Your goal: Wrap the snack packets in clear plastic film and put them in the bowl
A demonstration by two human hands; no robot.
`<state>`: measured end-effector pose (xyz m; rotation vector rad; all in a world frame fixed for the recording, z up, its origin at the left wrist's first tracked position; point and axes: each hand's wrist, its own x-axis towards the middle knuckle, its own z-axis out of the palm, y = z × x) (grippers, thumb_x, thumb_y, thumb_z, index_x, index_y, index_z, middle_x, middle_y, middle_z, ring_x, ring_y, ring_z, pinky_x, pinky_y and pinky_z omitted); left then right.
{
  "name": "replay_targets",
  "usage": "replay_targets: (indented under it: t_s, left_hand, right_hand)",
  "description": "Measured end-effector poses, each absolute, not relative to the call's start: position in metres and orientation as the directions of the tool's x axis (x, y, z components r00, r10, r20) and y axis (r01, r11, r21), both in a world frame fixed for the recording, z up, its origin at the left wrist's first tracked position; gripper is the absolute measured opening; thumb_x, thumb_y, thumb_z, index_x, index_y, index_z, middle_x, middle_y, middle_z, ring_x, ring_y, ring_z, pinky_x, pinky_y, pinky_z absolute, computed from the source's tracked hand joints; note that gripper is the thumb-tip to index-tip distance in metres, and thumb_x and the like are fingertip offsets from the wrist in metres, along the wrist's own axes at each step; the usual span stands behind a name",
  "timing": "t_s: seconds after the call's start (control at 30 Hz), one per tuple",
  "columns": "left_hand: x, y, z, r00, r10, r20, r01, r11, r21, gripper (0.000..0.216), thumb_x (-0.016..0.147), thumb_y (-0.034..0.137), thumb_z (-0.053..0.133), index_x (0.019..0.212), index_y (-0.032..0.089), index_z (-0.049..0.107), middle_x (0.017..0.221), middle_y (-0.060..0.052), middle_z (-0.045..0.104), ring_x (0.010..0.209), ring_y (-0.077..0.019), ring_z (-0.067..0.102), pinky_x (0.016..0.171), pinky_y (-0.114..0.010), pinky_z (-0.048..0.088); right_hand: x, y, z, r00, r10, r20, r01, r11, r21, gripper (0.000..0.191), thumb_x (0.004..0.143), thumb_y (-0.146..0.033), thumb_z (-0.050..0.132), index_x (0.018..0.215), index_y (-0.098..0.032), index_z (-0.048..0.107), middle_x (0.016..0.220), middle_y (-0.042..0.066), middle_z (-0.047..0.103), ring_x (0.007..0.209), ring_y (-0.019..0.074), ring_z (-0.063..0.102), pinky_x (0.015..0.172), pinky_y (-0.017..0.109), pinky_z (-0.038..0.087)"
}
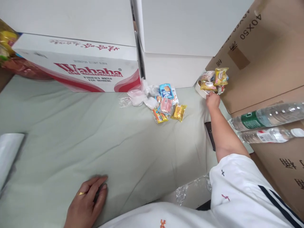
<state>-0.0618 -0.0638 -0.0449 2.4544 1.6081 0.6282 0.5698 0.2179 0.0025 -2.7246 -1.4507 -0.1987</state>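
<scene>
My right hand (212, 100) reaches far forward and grips the near rim of a white bowl (200, 91) piled with snack packets (214, 80), at the back right against a cardboard box. Its fingers are curled on the rim. My left hand (88, 201) rests low at the near left on the grey-green cloth (95, 133), fingers loosely bent over a small dark thing that I cannot make out; a gold ring shows on one finger. A heap of small snack packets (166, 106) and clear wrappers (137, 96) lies on the cloth left of the bowl.
A white and red Wahaha carton (78, 66) stands along the back left. Large cardboard boxes (261, 53) wall the right side, with two water bottles (268, 125) lying on one. A dark phone (210, 133) lies under my right forearm. Crumpled clear plastic (190, 190) sits near my body.
</scene>
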Motion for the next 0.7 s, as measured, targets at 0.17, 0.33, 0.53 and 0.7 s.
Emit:
replay_targets:
  t_s: [0.17,0.33,0.53,0.7]
  left_hand:
    - [-0.063,-0.065,-0.046,0.296,0.918,0.263,0.845,-0.38,0.375,0.023,0.097,0.035,0.052,0.113,0.025,0.065,0.103,-0.007,0.069,0.09,-0.0238,0.072,0.081,-0.036,0.061]
    - [-0.062,-0.066,-0.035,0.247,0.949,0.194,0.811,-0.312,0.495,0.023,0.093,0.035,0.058,0.114,0.03,0.066,0.103,-0.004,0.073,0.088,-0.0232,0.074,0.075,-0.034,0.062]
    - [-0.074,-0.015,0.02,-0.045,0.987,0.155,0.768,-0.065,0.637,0.013,0.09,0.042,0.056,0.098,0.038,0.065,0.094,0.002,0.072,0.083,-0.0248,0.071,0.076,-0.041,0.057]
    - [-0.117,0.105,0.041,-0.309,0.94,0.142,0.769,0.16,0.618,0.021,0.089,0.042,0.055,0.085,0.025,0.067,0.092,-0.005,0.068,0.088,-0.0237,0.066,0.079,-0.038,0.055]
  right_hand:
    - [0.579,0.275,0.002,0.452,0.884,0.121,0.891,-0.454,-0.011,0.033,0.1,-0.014,0.045,0.121,-0.001,0.067,0.112,0.021,0.071,0.095,0.0224,0.061,0.081,0.029,0.035]
    - [0.574,0.308,0.005,0.337,0.94,0.059,0.942,-0.336,-0.021,0.039,0.096,-0.003,0.039,0.123,0.023,0.05,0.114,0.028,0.065,0.098,0.0134,0.052,0.087,0.031,0.026]
    - [0.549,0.28,0.005,0.37,0.913,0.17,0.928,-0.356,-0.109,0.056,0.095,-0.01,0.045,0.143,0.019,0.039,0.11,0.023,0.069,0.097,0.0145,0.056,0.08,0.031,0.029]
    - [0.515,0.193,0.001,0.184,0.871,0.456,0.979,-0.121,-0.164,0.037,0.097,-0.028,0.058,0.124,-0.008,0.072,0.106,0.02,0.075,0.088,0.0212,0.066,0.077,0.032,0.044]
